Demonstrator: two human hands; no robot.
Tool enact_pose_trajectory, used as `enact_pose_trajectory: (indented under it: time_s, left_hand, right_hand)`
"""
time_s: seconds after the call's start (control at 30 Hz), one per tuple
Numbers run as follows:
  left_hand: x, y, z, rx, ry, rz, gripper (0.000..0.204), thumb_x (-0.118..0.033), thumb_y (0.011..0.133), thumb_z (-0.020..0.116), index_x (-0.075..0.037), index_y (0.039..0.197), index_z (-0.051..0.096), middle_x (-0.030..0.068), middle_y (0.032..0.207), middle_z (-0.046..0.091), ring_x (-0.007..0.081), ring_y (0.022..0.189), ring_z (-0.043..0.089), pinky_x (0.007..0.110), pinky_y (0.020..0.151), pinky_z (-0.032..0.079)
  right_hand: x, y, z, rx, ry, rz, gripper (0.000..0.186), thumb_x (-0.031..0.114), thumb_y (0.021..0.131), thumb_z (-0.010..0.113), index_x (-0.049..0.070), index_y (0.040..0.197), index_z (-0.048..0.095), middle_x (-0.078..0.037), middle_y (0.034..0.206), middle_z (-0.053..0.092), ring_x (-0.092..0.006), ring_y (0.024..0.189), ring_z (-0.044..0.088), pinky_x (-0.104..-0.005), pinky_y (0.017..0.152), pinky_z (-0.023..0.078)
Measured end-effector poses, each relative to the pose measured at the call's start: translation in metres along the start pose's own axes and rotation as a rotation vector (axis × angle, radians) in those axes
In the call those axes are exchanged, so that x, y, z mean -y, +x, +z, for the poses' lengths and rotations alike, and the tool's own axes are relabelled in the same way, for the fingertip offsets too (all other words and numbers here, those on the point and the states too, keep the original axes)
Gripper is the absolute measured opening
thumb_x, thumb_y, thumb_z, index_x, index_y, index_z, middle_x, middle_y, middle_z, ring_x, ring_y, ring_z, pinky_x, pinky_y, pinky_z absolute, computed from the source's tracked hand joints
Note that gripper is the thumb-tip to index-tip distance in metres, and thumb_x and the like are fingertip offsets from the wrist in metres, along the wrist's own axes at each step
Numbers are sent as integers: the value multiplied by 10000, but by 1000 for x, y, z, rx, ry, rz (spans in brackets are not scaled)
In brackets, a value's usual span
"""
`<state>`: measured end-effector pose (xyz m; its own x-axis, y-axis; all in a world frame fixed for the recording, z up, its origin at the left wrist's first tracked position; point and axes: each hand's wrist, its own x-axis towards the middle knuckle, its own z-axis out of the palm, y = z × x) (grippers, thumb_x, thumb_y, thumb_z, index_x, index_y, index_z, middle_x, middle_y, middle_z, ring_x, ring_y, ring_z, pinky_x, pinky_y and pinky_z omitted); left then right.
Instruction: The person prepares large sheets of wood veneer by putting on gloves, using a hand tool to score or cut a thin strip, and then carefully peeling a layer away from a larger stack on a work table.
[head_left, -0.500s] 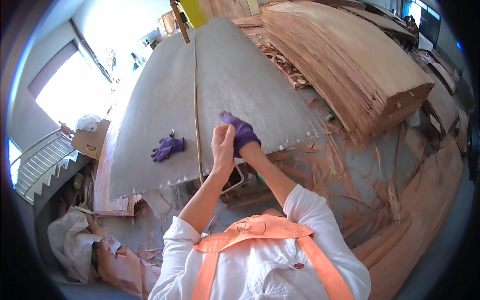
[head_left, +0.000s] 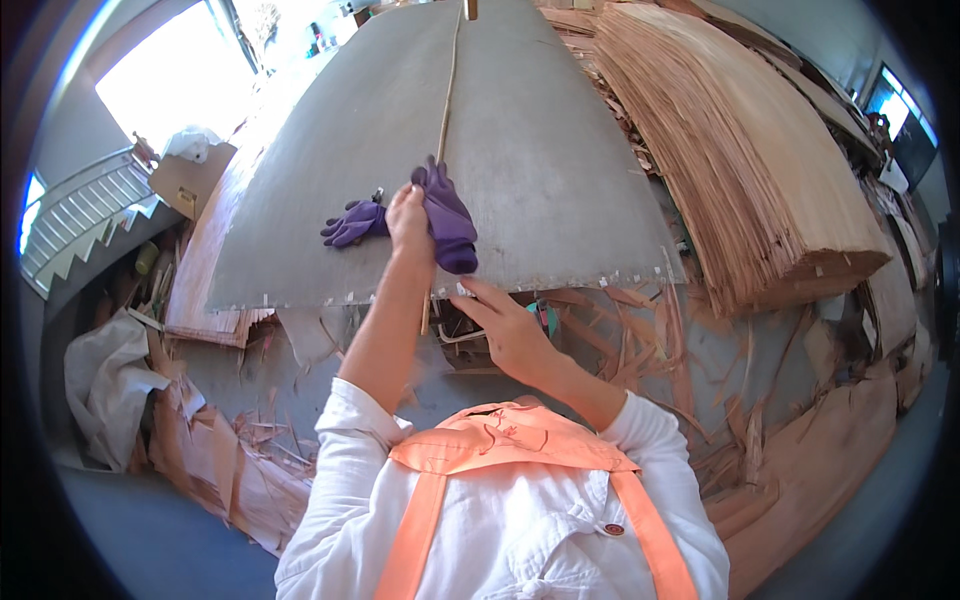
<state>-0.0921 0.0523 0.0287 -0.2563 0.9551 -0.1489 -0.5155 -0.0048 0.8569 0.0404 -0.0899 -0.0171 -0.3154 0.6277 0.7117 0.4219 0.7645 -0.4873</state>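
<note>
The bare left hand (head_left: 408, 215) pinched a purple glove (head_left: 448, 215) just to its right, over a gray board (head_left: 560, 190), while the right hand (head_left: 520, 340), fingers loosely parted, hung near the cuff (head_left: 456, 262).

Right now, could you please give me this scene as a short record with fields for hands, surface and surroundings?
Left hand: bare, holding a limp purple fabric glove
Right hand: bare, fingers extended, near that glove's cuff; contact unclear
Surface: broad, flat grey worktop
On it: second purple glove, left of the held one; long thin tan strip, running lengthwise
Right side: tall stack of thin tan wood sheets
Floor: scattered reddish-brown wood scraps
</note>
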Motion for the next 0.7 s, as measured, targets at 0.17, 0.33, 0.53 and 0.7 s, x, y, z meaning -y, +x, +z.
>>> enact_pose_trajectory:
  time_s: [0.17,0.33,0.53,0.7]
  left_hand:
    - [-34,-26,6,100,52,15,190,-106,940,430,6,1051,536,89,879,622,157,719,616,285,647,522]
    - [-13,-16,-5,149,41,33,198,-119,928,481,1,1072,544,54,855,613,123,702,593,258,628,503]
    - [3,-2,-41,116,406,367,256,-161,868,580,-64,1104,556,41,871,591,149,790,577,284,669,460]
    - [-8,-67,-78,648,828,964,281,-139,744,691,-46,981,573,86,916,591,204,832,569,321,749,450]
  right_hand:
    - [8,23,-19,-242,-158,-7,307,53,725,657,37,1009,543,-137,1021,535,-316,872,537,-400,735,455]
    - [7,55,-13,-202,-249,-148,308,11,693,681,23,971,549,-108,895,548,-296,810,533,-378,694,454]
    - [-19,55,11,-151,32,313,158,53,769,587,49,927,580,-120,780,602,-291,705,603,-377,626,475]
    - [-28,55,22,-96,166,556,113,78,777,572,26,875,547,-126,700,619,-272,633,619,-339,610,484]
